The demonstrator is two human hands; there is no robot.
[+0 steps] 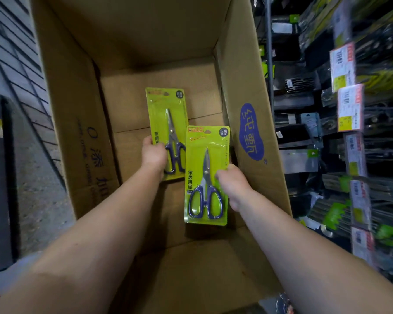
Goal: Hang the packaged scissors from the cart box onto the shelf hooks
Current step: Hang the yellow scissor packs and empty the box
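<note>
Both hands deep in the box (82, 137), left hand (153, 155) gripping one scissors pack (166, 114), right hand (233, 184) pinching another pack (205, 175), hang-holes up and free, likely for the shelf (349, 137) hooks.

Both bare arms reach down into an open cardboard box (77, 132). The left hand (153, 155) grips the lower left edge of one yellow-green scissors package (168, 118); the right hand (233, 184) pinches the right edge of a second package (205, 155), nearer the camera, blue handles down. Shelving (349, 123) with price tags (342, 64) stands to the right.
</note>
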